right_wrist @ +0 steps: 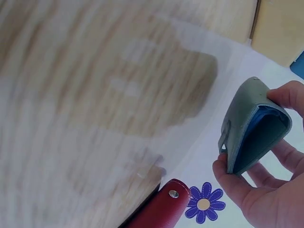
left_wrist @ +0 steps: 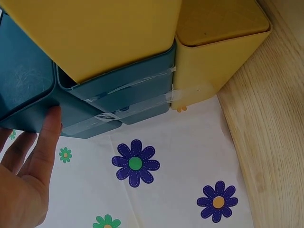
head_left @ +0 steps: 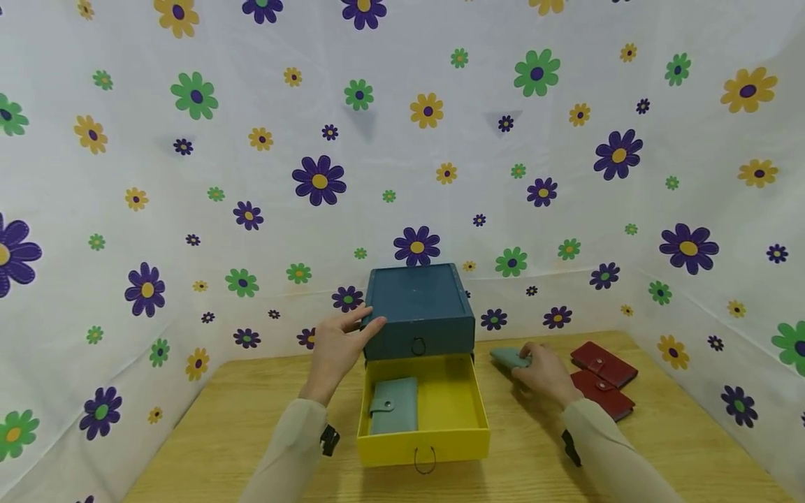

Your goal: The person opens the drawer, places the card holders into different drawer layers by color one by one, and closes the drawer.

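My left hand [head_left: 337, 349] rests on the left front corner of the blue top drawer box [head_left: 418, 300]. In the left wrist view its outstretched fingers [left_wrist: 50, 135] touch the box's blue side. Below, the yellow drawer [head_left: 449, 395] is pulled out, with a pale green wallet [head_left: 396, 406] lying snap side up in its left half. On the right, my right hand [head_left: 546, 374] pinches another pale green wallet [head_left: 509, 357] between thumb and fingers. The right wrist view shows this wallet [right_wrist: 251, 126] held on edge, its folds gaping and a blue lining inside.
Two dark red snap wallets, one farther back [head_left: 606, 363] and one nearer [head_left: 600, 395], overlap on the wooden table [head_left: 251, 433] right of my right hand. Flower-printed white cloth [head_left: 402, 140] hangs behind and along both sides. Thin ring pulls hang on both drawer fronts.
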Action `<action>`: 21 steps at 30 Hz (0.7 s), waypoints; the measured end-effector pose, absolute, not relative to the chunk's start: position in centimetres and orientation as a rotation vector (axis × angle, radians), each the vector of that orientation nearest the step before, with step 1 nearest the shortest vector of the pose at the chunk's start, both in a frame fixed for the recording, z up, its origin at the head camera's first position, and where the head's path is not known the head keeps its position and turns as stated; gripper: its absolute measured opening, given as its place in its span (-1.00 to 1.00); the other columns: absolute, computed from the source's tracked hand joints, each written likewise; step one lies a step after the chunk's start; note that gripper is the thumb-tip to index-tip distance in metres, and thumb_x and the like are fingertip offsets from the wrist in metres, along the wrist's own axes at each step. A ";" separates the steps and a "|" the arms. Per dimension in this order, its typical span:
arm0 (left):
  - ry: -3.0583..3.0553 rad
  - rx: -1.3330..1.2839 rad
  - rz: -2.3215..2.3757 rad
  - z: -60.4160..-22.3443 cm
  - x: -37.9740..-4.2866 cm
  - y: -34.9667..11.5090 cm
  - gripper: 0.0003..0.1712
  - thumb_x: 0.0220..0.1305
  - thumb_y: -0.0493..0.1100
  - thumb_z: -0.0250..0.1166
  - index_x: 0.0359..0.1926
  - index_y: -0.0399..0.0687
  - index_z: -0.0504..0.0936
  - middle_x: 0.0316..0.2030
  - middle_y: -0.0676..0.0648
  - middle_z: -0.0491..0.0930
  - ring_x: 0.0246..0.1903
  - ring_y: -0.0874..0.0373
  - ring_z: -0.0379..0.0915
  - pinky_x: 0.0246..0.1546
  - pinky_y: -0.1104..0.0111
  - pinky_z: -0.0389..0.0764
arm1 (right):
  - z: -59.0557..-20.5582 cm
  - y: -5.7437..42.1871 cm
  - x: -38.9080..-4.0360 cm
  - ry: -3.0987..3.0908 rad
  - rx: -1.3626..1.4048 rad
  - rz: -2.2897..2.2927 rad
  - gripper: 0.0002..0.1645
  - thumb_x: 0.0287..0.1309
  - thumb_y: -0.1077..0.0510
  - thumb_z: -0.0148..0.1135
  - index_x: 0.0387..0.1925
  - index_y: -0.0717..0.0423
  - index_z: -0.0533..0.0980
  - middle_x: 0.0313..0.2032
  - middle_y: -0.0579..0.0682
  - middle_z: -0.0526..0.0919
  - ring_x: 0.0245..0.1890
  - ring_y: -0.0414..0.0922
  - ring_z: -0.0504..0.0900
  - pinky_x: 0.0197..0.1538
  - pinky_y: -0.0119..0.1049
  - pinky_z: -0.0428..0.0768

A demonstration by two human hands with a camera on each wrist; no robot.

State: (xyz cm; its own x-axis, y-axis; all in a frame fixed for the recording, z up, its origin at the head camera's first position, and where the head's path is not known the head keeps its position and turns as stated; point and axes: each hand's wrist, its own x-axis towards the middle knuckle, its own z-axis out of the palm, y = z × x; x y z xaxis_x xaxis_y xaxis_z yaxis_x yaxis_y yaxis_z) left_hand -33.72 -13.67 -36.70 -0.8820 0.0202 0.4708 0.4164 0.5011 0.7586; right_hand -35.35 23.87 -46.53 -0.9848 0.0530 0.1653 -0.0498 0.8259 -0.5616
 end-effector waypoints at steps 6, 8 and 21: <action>-2.350 -0.348 -1.337 -36.6 -33.8 -13.6 -0.27 0.06 0.43 0.32 0.15 0.14 0.65 0.24 -0.01 0.54 0.11 -0.05 0.58 0.03 0.11 0.65 | -45.7 23.9 -34.7 -2.787 0.014 0.915 -0.52 0.11 0.06 0.31 0.04 0.20 0.50 0.00 0.23 0.50 -0.12 0.07 0.50 -0.01 0.07 0.59; -2.348 -0.354 -1.327 -36.6 -33.9 -13.5 -0.27 0.06 0.42 0.32 0.15 0.13 0.65 0.23 -0.01 0.55 0.10 -0.05 0.58 0.02 0.12 0.66 | -45.4 23.9 -34.4 -2.768 0.036 0.929 -0.53 0.13 0.06 0.30 0.04 0.19 0.50 0.00 0.22 0.50 -0.11 0.07 0.50 -0.03 0.04 0.59; -2.341 -0.352 -1.330 -36.8 -34.0 -13.6 -0.27 0.06 0.43 0.32 0.14 0.14 0.66 0.22 -0.01 0.56 0.09 -0.04 0.59 0.03 0.12 0.66 | -43.3 23.8 -32.0 -2.581 0.166 0.901 -0.57 0.07 0.03 0.35 -0.06 0.18 0.57 -0.02 0.22 0.56 -0.20 0.02 0.53 -0.17 -0.12 0.59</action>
